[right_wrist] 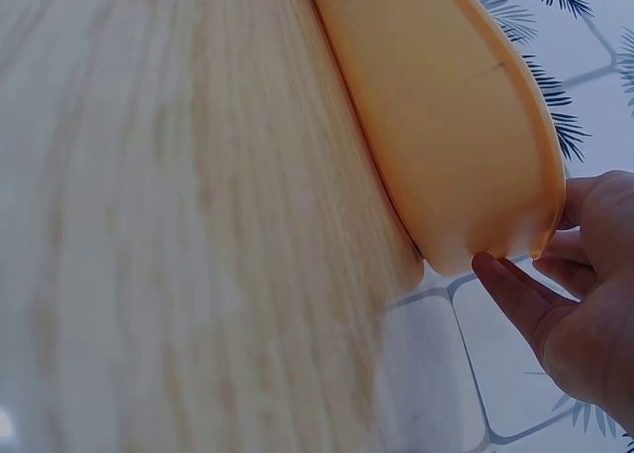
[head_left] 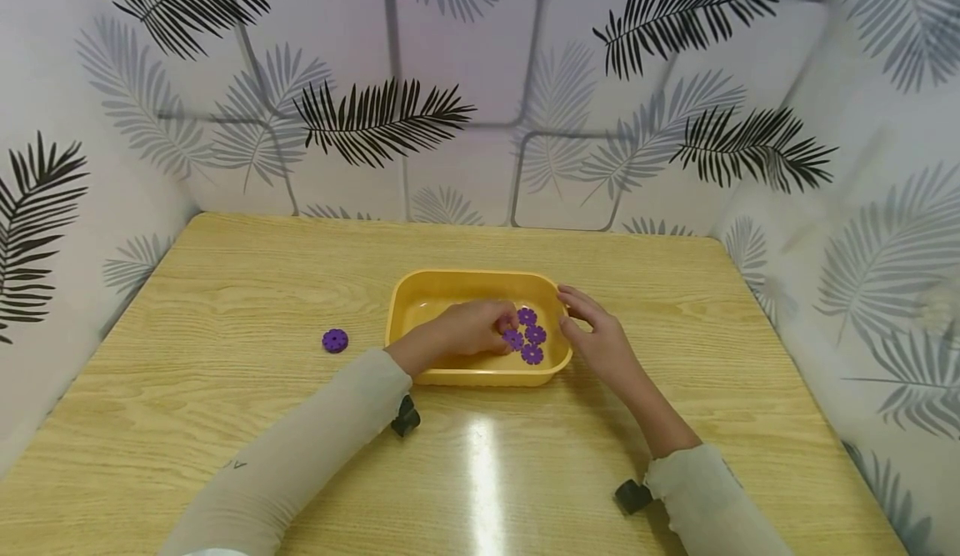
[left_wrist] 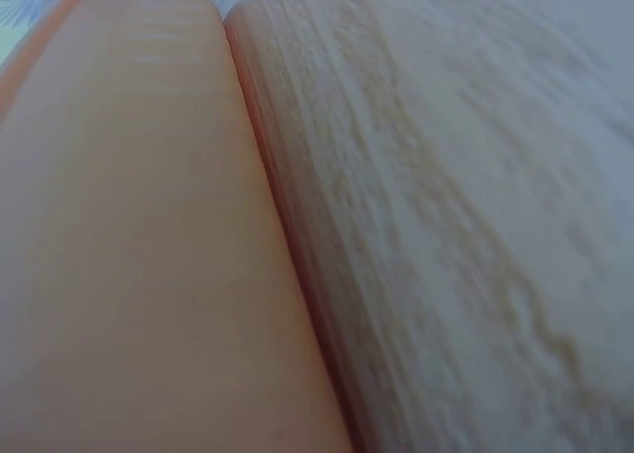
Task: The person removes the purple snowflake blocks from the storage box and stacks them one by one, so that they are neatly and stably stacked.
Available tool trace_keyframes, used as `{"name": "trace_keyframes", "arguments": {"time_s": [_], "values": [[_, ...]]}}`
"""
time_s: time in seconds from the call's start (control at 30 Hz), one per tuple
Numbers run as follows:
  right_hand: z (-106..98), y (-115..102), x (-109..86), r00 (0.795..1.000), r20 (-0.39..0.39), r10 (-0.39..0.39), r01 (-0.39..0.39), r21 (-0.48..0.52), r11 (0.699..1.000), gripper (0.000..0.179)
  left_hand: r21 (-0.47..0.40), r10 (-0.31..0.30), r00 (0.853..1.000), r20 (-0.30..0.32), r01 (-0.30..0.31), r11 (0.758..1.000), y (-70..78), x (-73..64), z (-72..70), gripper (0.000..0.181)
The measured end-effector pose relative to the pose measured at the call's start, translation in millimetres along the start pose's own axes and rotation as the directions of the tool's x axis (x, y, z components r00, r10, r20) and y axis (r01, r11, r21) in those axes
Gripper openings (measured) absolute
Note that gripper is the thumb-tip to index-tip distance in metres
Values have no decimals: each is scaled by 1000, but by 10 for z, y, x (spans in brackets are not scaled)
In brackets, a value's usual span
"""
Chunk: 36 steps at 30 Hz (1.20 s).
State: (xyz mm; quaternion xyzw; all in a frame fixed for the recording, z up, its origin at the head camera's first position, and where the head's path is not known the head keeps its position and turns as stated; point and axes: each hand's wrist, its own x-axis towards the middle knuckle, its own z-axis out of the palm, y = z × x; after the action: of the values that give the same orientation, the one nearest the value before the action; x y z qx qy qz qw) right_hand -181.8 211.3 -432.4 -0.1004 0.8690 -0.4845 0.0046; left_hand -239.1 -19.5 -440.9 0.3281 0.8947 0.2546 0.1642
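Note:
A yellow plastic basin (head_left: 480, 378) stands on the table with several purple flower-shaped discs (head_left: 532, 354) near its right end. Reaching over the near left rim, my left hand (head_left: 472, 328) is inside it, its curled fingers pinching a purple flower-shaped disc (head_left: 513, 339). My right hand (head_left: 603, 343) holds the basin's right end. In the right wrist view, fingers (right_wrist: 510, 284) of that hand meet the outer wall and others reach the rim. Only the basin's side (left_wrist: 149, 225) and tabletop fill the left wrist view; the left hand's grip is hidden there.
Left of the basin, a small purple disc pile (head_left: 335, 340) lies on the wood-grain table (head_left: 262, 289). Leaf-patterned wall covering (head_left: 465, 164) rises behind the table and along both sides. Dark wrist devices (head_left: 633, 497) sit at both sleeves.

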Motion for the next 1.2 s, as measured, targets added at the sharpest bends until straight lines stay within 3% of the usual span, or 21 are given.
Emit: {"name": "trace_keyframes", "arguments": {"time_s": [0.2, 0.47, 0.77, 1.0, 1.2], "values": [[20, 140, 48, 1000, -3, -12, 12, 3, 1000, 46, 22, -15, 1000, 11, 14, 1000, 3, -19, -12, 25], [17, 138, 39, 1000, -6, -15, 15, 3, 1000, 46, 17, 11, 1000, 26, -12, 1000, 2, -23, -11, 31], [7, 127, 35, 1000, -4, -13, 13, -12, 1000, 45, -4, -9, 999, 46, 9, 1000, -13, -5, -10, 30], [7, 131, 33, 1000, -9, -17, 17, -9, 1000, 45, 39, 3, 1000, 18, -4, 999, -10, -13, -26, 27], [9, 130, 34, 1000, -9, -21, 21, -5, 1000, 45, -11, -19, 999, -26, 18, 1000, -29, -16, -47, 33]]}}
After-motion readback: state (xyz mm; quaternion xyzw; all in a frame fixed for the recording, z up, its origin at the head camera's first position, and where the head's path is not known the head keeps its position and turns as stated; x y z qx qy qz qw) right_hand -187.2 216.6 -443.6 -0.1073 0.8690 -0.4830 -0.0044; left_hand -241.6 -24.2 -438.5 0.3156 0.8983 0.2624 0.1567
